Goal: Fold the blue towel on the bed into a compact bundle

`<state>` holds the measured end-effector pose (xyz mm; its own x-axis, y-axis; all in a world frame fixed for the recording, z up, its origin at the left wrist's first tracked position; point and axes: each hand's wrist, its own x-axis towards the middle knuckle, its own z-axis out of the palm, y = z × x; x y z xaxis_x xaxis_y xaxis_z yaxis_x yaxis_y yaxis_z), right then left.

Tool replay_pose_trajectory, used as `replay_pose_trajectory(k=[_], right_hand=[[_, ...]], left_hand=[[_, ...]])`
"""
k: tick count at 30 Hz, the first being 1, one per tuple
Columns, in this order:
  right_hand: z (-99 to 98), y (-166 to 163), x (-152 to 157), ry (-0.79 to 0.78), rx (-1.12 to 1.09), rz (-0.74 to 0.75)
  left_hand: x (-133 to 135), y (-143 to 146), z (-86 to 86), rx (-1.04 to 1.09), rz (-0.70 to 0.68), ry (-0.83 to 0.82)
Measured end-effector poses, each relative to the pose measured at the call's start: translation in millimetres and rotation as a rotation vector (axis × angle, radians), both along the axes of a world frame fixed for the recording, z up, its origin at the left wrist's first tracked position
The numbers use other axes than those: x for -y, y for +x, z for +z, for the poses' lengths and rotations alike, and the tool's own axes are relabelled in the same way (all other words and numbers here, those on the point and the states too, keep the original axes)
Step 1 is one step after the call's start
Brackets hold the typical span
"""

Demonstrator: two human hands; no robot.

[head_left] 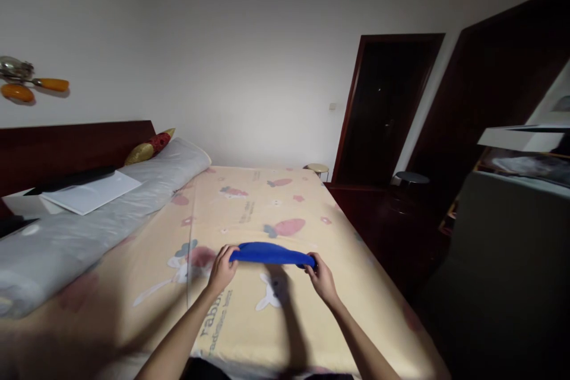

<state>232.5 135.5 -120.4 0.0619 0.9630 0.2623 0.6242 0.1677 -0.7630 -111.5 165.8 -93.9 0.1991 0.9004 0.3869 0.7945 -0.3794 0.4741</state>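
A folded blue cloth (pixel 269 254) stretches between my two hands above the bed. My left hand (pixel 224 268) pinches its left end, fingers closed round the edge. At the other end, my right hand (pixel 321 278) grips the cloth with thumb and fingers. The cloth's upper edge bulges slightly, and its underside is hidden. Beneath it lies a cream bedsheet (pixel 249 222) printed with rabbits, strawberries and lettering, with shadows of my arms across it.
A grey rolled bedding bundle (pixel 146 181) lies along the dark headboard (pixel 75 145), with a white flat box (pixel 91 193) on it. Stools (pixel 412 177) stand near the dark door (pixel 392 113). A covered cabinet (pixel 503 249) is at right.
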Motion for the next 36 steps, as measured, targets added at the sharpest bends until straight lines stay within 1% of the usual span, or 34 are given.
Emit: replay_pose_trajectory(k=[1,3,6,8,9,11,14,17,19,23,25,28,32,34,36], right_hand=[[-3.2,4,5,0.007,0.027,0.038],[-17.6,10,20,-0.017,0.097,0.112],[-50.7,11,47,-0.113,0.232,0.193],[-71.3,9,64,-0.177,0.328,0.22],[-79.0,8,71,-0.201,0.373,0.226],[-87.9,6,81,-0.227,0.454,0.223],[-88.7,1,86,-0.225,0.564,0.213],[-86.5,-13,85,-0.217,0.641,0.231],[-87.8,-29,85,-0.198,0.671,0.308],[-95.3,-59,86,-0.123,0.654,0.551],[-99.1,-66,86,-0.131,0.633,0.583],[-103.9,-57,86,-0.176,0.615,0.529],[-108.5,-18,91,-0.221,0.625,0.446],[-108.1,-1,95,-0.24,0.644,0.42],[-104.9,8,99,-0.238,0.666,0.38]], left_hand=[[8,-5,-6.3,-0.018,-0.029,-0.01],[31,-12,-26.8,-0.074,-0.082,-0.062],[68,-16,-66.0,-0.179,-0.137,-0.178],[86,-17,-87.6,-0.297,-0.161,-0.25],[91,-17,-95.2,-0.373,-0.176,-0.277],[95,-16,-104.0,-0.508,-0.208,-0.312],[90,-10,-108.8,-0.579,-0.251,-0.333],[87,6,-114.9,-0.595,-0.273,-0.334],[89,20,-120.8,-0.603,-0.308,-0.335],[99,41,-127.4,-0.594,-0.417,-0.332],[104,41,-125.4,-0.559,-0.436,-0.338],[109,27,-118.3,-0.499,-0.395,-0.38],[112,2,-111.8,-0.466,-0.35,-0.415],[113,-5,-110.4,-0.48,-0.325,-0.411],[114,-7,-108.2,-0.504,-0.27,-0.385]])
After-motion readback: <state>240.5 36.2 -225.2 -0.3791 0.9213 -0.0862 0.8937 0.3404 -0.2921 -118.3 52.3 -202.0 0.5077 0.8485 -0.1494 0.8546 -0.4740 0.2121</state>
